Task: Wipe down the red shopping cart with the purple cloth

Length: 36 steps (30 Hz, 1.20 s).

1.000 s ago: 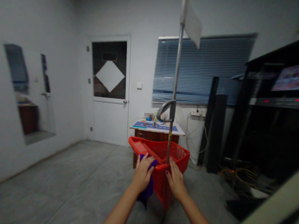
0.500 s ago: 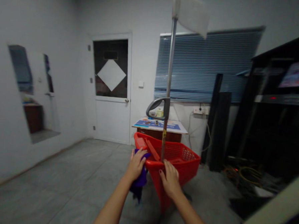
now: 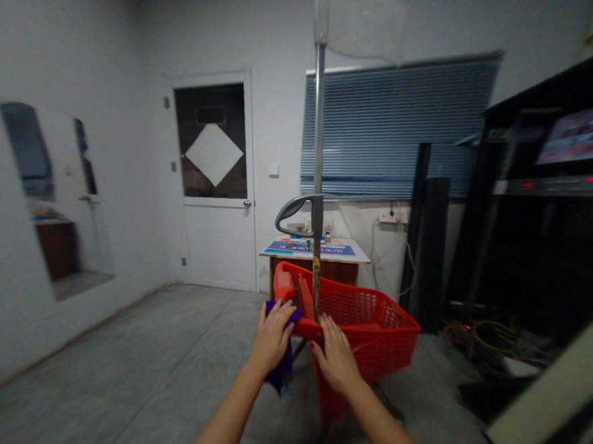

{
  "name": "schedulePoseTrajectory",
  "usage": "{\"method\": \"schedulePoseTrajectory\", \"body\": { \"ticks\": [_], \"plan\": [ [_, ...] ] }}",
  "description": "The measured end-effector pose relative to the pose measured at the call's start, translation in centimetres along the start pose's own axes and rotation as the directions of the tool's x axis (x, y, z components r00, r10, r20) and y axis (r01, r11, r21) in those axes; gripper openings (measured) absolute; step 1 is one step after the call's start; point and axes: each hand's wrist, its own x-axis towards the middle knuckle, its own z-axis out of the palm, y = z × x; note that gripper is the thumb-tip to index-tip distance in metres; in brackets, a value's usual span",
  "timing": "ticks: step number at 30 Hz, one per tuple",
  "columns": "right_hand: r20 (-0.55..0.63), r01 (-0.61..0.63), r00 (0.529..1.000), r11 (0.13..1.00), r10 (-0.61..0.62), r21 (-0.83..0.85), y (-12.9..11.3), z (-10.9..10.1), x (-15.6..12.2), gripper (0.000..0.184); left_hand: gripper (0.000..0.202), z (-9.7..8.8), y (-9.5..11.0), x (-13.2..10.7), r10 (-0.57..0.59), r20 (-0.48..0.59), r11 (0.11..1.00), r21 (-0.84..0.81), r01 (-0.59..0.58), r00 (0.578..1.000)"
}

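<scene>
A red plastic shopping cart point(image 3: 379, 342) with perforated basket sides stands in front of me, turned at an angle. A metal pole point(image 3: 319, 124) rises from its near edge, with a grey loop handle point(image 3: 297, 215) partway up and a pale, see-through flag-like panel point(image 3: 369, 24) at its top. My left hand point(image 3: 273, 337) is closed over a purple cloth point(image 3: 282, 370) at the cart's left rim; the cloth hangs below the palm. My right hand point(image 3: 336, 353) grips the near rim beside the pole's base, fingertips over the edge and thumb outside.
Behind the cart is a small table point(image 3: 362, 252) with a printed board and small items. A white door point(image 3: 218, 244) is at the back left, a mirror point(image 3: 62, 229) on the left wall. On the right are a dark shelf with a screen point(image 3: 582, 134), cables point(image 3: 496, 342) and a leaning board point(image 3: 545, 401).
The cart's basket has swung to the right, and its pole has shifted left in view. Both hands have stayed on the rim, the left still with the purple cloth.
</scene>
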Motion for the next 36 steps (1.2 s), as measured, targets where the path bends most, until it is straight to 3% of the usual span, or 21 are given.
{"method": "schedulePoseTrajectory", "body": {
  "ticks": [4, 9, 16, 22, 28, 32, 36],
  "plan": [
    [0.049, -0.024, 0.999, 0.999, 0.022, 0.038, -0.3, -0.2, 0.4, 0.062, 0.04, 1.6, 0.6, -0.1, -0.048, -0.109, 0.997, 0.061, 0.055, 0.993],
    [0.048, -0.001, 0.999, 1.0, -0.001, 0.029, -0.5, -0.3, 0.4, 0.061, 0.045, 2.0, 1.3, -0.4, 0.059, -0.054, 0.99, 0.128, -0.052, 0.997],
    [0.033, 0.008, 0.999, 1.0, -0.009, 0.029, -0.7, 0.4, 0.4, 0.06, 0.041, 2.3, 1.1, 0.0, -0.108, -0.158, 0.978, 0.158, 0.133, 0.982],
    [0.032, 0.016, 0.999, 1.0, -0.017, 0.016, -0.9, 0.0, 0.1, 0.062, 0.045, 2.1, 0.9, -0.5, 0.039, -0.093, 0.981, 0.194, -0.021, 0.995],
    [0.071, -0.007, 0.997, 0.999, 0.005, 0.033, -1.5, -0.5, 0.5, 0.063, 0.044, 2.3, -0.1, -0.6, -0.01, -0.153, 0.98, 0.195, 0.041, 0.988],
    [0.114, 0.014, 0.993, 0.998, -0.02, 0.059, 0.1, -0.6, 0.5, 0.062, 0.052, 3.2, -0.3, -1.1, 0.031, -0.15, 0.978, 0.21, 0.001, 0.988],
    [0.138, -0.197, 0.972, 0.98, 0.19, 0.038, 3.4, -0.5, -0.3, 0.061, 0.058, 3.2, -0.8, -1.4, 0.092, -0.115, 0.966, 0.252, -0.061, 0.989]
  ]
}}
